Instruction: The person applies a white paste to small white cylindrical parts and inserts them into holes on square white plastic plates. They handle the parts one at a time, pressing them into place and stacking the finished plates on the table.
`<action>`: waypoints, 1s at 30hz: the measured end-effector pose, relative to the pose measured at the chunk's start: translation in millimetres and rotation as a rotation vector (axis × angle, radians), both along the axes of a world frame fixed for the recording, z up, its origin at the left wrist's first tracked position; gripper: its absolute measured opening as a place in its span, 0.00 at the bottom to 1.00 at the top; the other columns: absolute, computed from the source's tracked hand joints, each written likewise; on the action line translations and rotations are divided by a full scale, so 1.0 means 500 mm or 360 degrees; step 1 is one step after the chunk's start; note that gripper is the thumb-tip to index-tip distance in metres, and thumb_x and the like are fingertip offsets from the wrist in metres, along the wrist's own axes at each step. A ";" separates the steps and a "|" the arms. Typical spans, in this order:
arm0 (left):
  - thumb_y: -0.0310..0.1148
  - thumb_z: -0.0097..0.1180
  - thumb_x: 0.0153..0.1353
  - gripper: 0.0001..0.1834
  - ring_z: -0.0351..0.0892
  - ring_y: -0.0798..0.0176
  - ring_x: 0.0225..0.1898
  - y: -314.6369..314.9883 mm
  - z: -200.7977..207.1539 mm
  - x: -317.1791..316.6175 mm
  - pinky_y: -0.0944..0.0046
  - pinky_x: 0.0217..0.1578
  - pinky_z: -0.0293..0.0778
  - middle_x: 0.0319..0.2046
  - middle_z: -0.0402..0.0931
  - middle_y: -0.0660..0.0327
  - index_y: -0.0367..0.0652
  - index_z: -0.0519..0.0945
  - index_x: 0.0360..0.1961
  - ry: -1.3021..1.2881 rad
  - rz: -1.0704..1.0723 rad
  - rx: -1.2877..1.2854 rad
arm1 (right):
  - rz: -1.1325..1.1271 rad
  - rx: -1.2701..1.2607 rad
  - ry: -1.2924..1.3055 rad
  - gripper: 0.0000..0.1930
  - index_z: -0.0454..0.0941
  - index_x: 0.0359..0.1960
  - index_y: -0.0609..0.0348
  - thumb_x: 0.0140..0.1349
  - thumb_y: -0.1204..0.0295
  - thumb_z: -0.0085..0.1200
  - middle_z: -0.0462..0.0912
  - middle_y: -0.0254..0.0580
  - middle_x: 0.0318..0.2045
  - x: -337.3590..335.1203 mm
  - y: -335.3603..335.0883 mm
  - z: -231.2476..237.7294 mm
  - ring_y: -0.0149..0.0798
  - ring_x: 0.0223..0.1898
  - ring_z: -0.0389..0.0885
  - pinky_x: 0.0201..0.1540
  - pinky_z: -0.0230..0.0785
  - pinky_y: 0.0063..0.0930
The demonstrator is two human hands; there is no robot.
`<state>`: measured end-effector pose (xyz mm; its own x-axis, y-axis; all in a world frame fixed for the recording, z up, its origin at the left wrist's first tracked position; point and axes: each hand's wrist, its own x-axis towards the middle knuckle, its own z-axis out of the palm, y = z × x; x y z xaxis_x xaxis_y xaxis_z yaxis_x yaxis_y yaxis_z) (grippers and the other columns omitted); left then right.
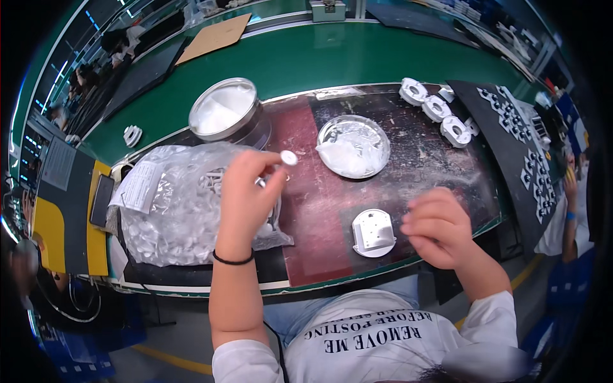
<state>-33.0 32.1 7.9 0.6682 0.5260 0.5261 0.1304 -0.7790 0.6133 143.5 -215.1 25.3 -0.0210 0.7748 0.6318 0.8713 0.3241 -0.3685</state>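
The work looks to be partway through: one white housing (pixel 373 233) is laid flat on the work surface (pixel 313 249) near its front edge, between the two hands, with no small white disc seen fitted on it. Three white ring-shaped housings (pixel 437 109) are set in a slanting row toward the far right; whether they are finished or waiting cannot be told. Plenty of loose stock seems to be left, as the clear bag (pixel 172 239) on the left is filled with small white parts, and plastic wrapping is held in both the shallow metal dish (pixel 355 175) and the deeper round tin (pixel 246 131). The left hand (pixel 248 188) is raised beside the bag, its forearm brought up almost straight from the lower edge, and a small white disc (pixel 289 157) appears to be pinched between thumb and forefinger; something shiny is partly hidden below the forefinger. The right hand (pixel 439 228) is held just to the right of the flat housing, wrist bent inward, fingers curled loosely; whether anything is gripped there cannot be told.
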 end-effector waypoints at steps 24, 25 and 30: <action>0.19 0.54 0.50 0.11 0.78 0.54 0.34 -0.132 -0.029 0.048 0.61 0.36 0.72 0.31 0.79 0.55 0.38 0.79 0.37 -0.0290 -0.0604 -0.0146 | -0.0831 -0.0548 0.0547 0.09 0.77 0.39 0.60 0.60 0.70 0.52 0.81 0.47 0.38 0.172 0.142 -0.045 0.48 0.41 0.80 0.41 0.72 0.35; 0.19 0.55 0.50 0.11 0.78 0.54 0.33 -0.130 -0.035 0.048 0.61 0.36 0.72 0.31 0.79 0.55 0.38 0.79 0.37 -0.0287 -0.0614 -0.0141 | -0.0843 -0.0612 0.0368 0.08 0.77 0.38 0.59 0.59 0.71 0.53 0.82 0.45 0.37 0.188 0.154 -0.038 0.47 0.40 0.80 0.42 0.71 0.35; 0.21 0.55 0.49 0.11 0.77 0.55 0.31 -0.123 -0.045 0.051 0.61 0.33 0.71 0.30 0.78 0.55 0.38 0.79 0.37 -0.0233 -0.0672 -0.0151 | -0.0677 -0.0569 -0.0414 0.06 0.78 0.34 0.57 0.56 0.71 0.55 0.81 0.41 0.32 0.249 0.194 -0.049 0.46 0.37 0.78 0.40 0.71 0.37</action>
